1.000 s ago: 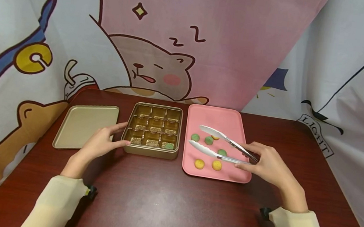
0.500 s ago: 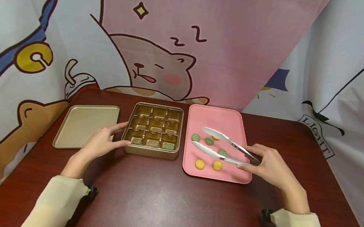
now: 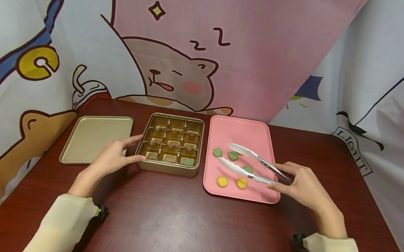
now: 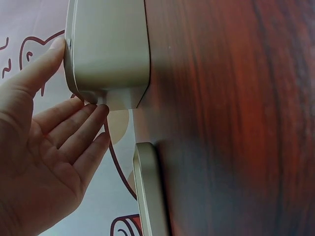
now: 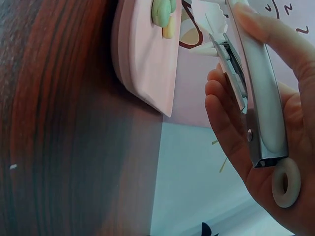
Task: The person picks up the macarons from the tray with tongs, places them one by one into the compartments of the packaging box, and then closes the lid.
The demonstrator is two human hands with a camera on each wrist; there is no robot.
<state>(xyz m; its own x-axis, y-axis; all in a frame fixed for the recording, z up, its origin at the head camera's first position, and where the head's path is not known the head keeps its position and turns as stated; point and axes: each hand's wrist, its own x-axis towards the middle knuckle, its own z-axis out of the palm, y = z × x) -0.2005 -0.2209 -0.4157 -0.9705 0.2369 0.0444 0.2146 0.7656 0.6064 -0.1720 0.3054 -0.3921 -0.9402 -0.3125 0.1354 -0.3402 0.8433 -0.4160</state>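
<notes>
My left hand (image 3: pixel 111 158) touches the left side and front-left corner of a gold box (image 3: pixel 168 168) with extended thumb and fingers. The box has a compartmented insert, and one green cookie-like round (image 3: pixel 188 162) lies in its front-right compartment. In the left wrist view, the thumb rests at the box's rim and fingertips meet its side. My right hand (image 3: pixel 304 186) holds metal tongs (image 3: pixel 266 164) above the pink tray (image 3: pixel 242 130). The tongs' arms are spread, with nothing gripped between them. Green rounds (image 3: pixel 217 152) and yellow rounds (image 3: pixel 242 183) lie on the tray, one yellow mostly hidden by the tongs.
A shallow gold lid (image 3: pixel 94 135) lies left of the box, partly behind my left hand. Everything stands on a dark reddish wooden table (image 3: pixel 173 221). A printed cartoon cloth (image 3: pixel 269 47) hangs along the back and sides.
My right hand has drifted slightly to the right with the tongs, which stay spread over the tray. The left hand keeps its place at the box.
</notes>
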